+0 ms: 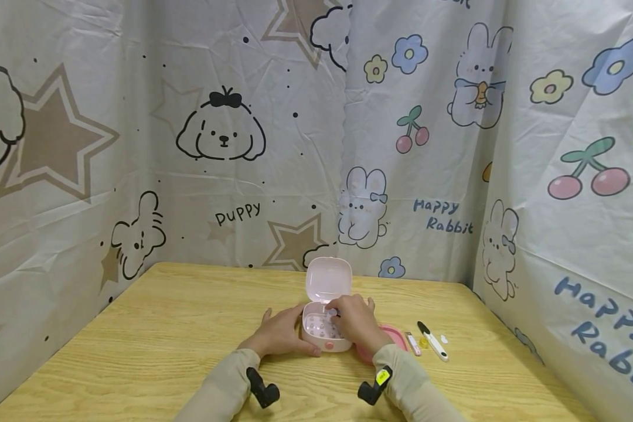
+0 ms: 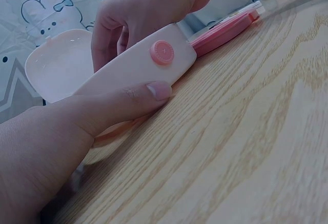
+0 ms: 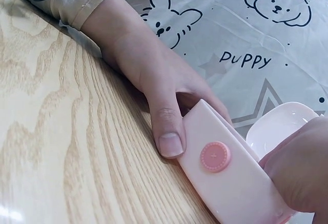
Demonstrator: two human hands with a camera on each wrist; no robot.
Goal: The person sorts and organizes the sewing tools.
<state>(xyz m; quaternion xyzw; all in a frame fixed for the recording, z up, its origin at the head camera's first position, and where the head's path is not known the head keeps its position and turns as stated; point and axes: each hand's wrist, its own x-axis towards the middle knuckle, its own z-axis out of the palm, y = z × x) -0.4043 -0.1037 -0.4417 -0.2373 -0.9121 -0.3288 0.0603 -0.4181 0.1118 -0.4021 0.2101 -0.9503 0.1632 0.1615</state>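
Observation:
A pale pink box [image 1: 327,344] with a round pink button on its front stands on the table, its lid [image 1: 329,279] raised at the back. My left hand [image 1: 278,333] grips the box's left side, the thumb pressed along the front in the left wrist view. My right hand [image 1: 360,321] reaches over the right rim with its fingers bent down inside. By those fingertips is something small and pale; whether they pinch it cannot be made out. Small patterned marks show on the inside of the box. In both wrist views the box wall hides the right fingertips.
Partly under my right wrist lies a pink rounded tray or lid [image 1: 397,335]. To its right are a small pink-and-white tool [image 1: 413,344], a tiny yellow item [image 1: 424,343], a black-and-white handled tool [image 1: 434,341] and a small white piece [image 1: 444,339]. Printed curtains surround the wooden table [image 1: 190,316].

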